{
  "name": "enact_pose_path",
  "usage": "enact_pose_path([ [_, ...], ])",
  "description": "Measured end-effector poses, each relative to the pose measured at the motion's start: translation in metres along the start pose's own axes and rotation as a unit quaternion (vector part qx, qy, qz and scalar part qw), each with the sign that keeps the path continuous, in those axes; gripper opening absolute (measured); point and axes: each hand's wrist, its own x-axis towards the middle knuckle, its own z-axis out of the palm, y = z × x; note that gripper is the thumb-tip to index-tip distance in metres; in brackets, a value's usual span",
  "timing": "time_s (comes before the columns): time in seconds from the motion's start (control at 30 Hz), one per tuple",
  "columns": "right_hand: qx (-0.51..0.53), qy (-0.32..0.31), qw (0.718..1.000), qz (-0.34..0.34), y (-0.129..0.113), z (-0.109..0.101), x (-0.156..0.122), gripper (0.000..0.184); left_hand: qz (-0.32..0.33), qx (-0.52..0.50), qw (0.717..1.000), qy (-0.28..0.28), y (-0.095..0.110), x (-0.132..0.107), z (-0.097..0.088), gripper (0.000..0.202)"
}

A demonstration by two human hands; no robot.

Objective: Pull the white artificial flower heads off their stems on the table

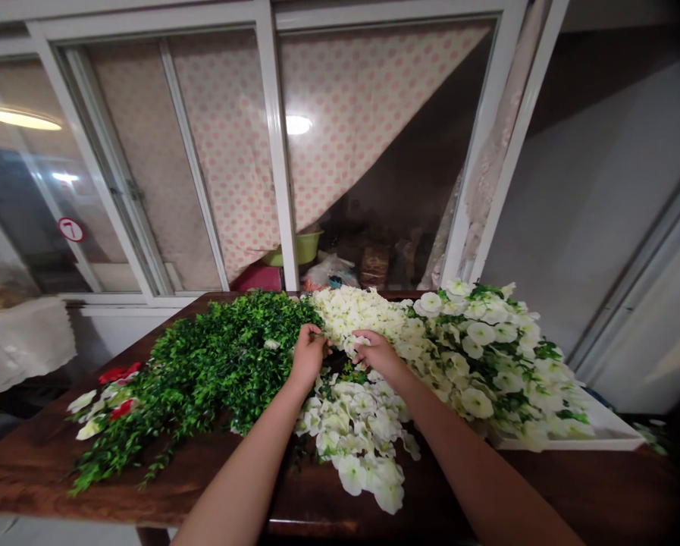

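Note:
Both my hands work close together over the middle of the table, between greenery and white blooms. My left hand (311, 351) is closed in a pinch at the right edge of the green foliage (231, 356); what sits in its fingers is too small to make out. In my right hand (377, 353), thumb and fingers pinch a white artificial flower (355, 343). Just below the hands lies a bunch of white artificial flowers (362, 432) with some green leaves. Behind them spreads a heap of small cream blossoms (368, 311).
Larger white flowers (487, 341) fill the right side, partly in a white tray (578, 441). Red and white flowers (120, 373) lie at the left end of the dark wooden table (203, 470). A sliding window (277, 152) with a dotted curtain stands behind.

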Motion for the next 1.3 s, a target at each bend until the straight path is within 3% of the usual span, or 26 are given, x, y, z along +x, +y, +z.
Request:
enact_pose_path([
  [0.2, -0.008, 0.015, 1.000, -0.011, 0.004, 0.002, 0.003, 0.017, 0.032, 0.086, 0.995, -0.040, -0.010, 0.004, -0.003, 0.012],
  [0.43, -0.128, 0.017, 0.983, -0.131, 0.006, -0.013, 0.006, 0.020, 0.079, 0.204, 0.973, -0.066, -0.020, 0.003, -0.006, 0.013],
  [0.53, -0.159, 0.041, 0.977, -0.135, 0.004, -0.018, 0.007, 0.018, 0.095, 0.222, 0.967, -0.074, -0.018, 0.000, -0.006, 0.016],
  [0.63, -0.099, 0.060, 0.989, -0.090, 0.002, -0.018, 0.007, 0.022, 0.107, 0.224, 0.966, -0.075, -0.017, -0.002, -0.006, 0.023],
  [0.73, -0.008, 0.015, 0.999, -0.050, -0.002, -0.015, 0.003, 0.028, 0.087, 0.167, 0.979, -0.081, -0.015, -0.002, -0.003, 0.024],
  [0.9, 0.064, -0.028, 0.995, -0.065, -0.009, -0.007, -0.004, 0.035, 0.022, 0.063, 0.992, -0.105, -0.008, -0.001, 0.002, 0.040],
  [1.03, 0.097, -0.038, 0.993, -0.053, -0.012, -0.002, -0.007, 0.032, -0.013, 0.056, 0.992, -0.113, -0.005, -0.001, 0.005, 0.031],
  [1.3, 0.122, -0.030, 0.992, -0.024, -0.018, 0.000, -0.012, 0.024, -0.022, 0.060, 0.994, -0.093, 0.003, -0.005, 0.006, 0.023],
])
